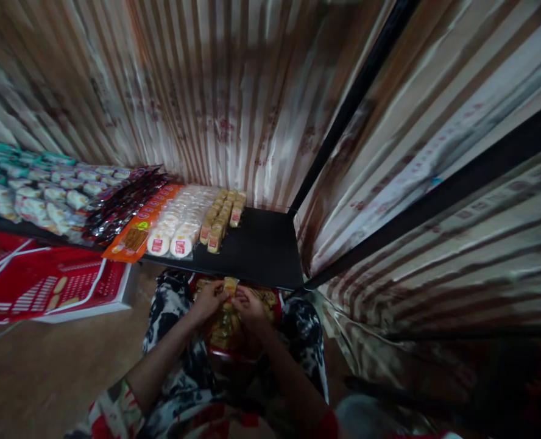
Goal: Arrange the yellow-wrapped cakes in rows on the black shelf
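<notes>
- Head view, read as a clock face centred on the held packet, 12 straight ahead: patterned trousers (304,332) flank a red container (220,355), where loose yellow packets (220,336) lie at 6 o'clock.
- The left hand (209,302) comes from 8 o'clock, the right hand (252,308) from 4; both sets of fingers pinch a small yellow packet (231,283), about equally near.
- That packet sits between the fingertips, just short of the black shelf (270,244); its long axis seems to run 12 to 6, though blur makes this uncertain.
- At 11 to 12 stand rows of yellow packs (215,236) with small red labels, their lettering too small to read.
- At 10, white round packs (179,244) carry red labels, also illegible; past them lies an orange packet (133,239) with a yellow spot and a food picture.
- At 9, a red box (97,281) shows printed baskets.
- Farther off, at 12, striped sheeting (225,91) bears faint reddish print, unreadable.
</notes>
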Demonstrator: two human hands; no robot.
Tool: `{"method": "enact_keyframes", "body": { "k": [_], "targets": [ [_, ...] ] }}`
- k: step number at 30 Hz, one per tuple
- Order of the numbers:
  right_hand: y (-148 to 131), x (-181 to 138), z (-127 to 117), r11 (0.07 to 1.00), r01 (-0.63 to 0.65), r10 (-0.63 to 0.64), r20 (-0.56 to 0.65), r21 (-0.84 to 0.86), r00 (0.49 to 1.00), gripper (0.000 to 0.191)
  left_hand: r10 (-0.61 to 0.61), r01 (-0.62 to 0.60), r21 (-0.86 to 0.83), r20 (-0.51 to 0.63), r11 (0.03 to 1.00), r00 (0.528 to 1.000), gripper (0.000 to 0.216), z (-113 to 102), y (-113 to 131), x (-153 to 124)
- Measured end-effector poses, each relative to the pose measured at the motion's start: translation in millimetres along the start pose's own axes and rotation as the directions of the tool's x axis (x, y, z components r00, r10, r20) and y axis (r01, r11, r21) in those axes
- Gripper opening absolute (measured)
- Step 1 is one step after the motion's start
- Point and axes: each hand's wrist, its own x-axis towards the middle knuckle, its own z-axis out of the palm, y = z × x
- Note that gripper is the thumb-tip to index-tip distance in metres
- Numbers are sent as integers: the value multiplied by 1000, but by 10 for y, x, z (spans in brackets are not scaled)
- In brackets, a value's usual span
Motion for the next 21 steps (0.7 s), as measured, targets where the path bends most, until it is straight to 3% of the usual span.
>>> {"method": "enact_keyframes", "body": {
  "k": [8, 12, 16, 21],
  "targets": [
    [-309, 198, -113, 1000, 16, -16, -11, 24, 1000, 33, 65, -79, -130, -110, 988, 992, 36, 17, 184, 149],
    [-462, 397, -177, 999, 48, -49, -106, -13, 993, 32, 78, -95, -65, -219, 993, 973, 41, 54, 324, 241],
    [-555, 673, -226, 996, 70, -80, -169, -61, 982, 30, 192, -196, 26, -352, 980, 916, 39, 139, 440, 356],
    [-504, 1085, -246, 985, 86, -114, -196, -149, 974, 27, 287, -280, 75, -374, 957, 882, 39, 289, 431, 623]
  ]
}}
